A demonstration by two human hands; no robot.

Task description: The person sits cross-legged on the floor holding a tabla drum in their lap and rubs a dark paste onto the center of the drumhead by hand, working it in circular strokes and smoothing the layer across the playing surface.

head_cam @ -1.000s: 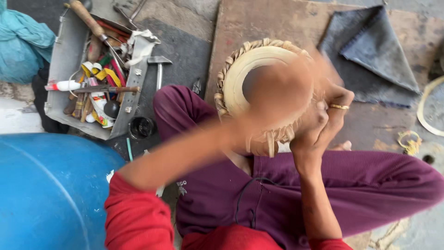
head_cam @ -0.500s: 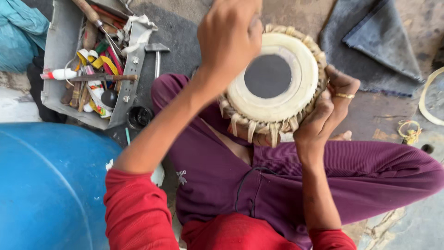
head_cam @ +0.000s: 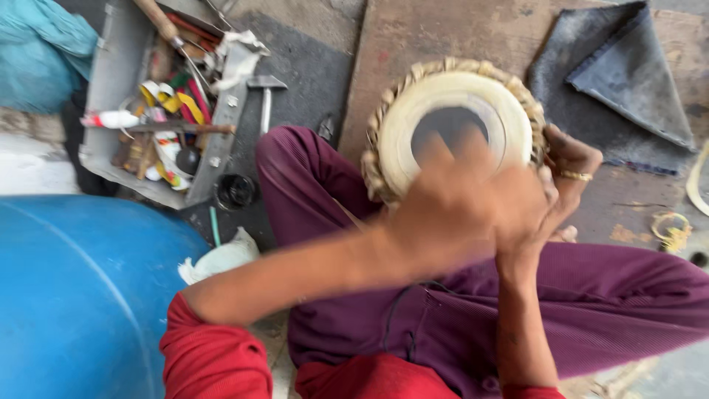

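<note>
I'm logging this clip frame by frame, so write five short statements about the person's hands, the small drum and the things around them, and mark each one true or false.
1. The right hand grips the side of the small round drum with the cream skin and dark centre patch. True.
2. The left hand is sharp and motionless. False: it is motion-blurred, in front of the drum's face.
3. The open grey tool tray lies to the drum's left. True.
4. The big barrel at lower left is red. False: it is blue.
5. The folded dark grey cloth covers the drum. False: it lies apart, on the brown board.
</note>
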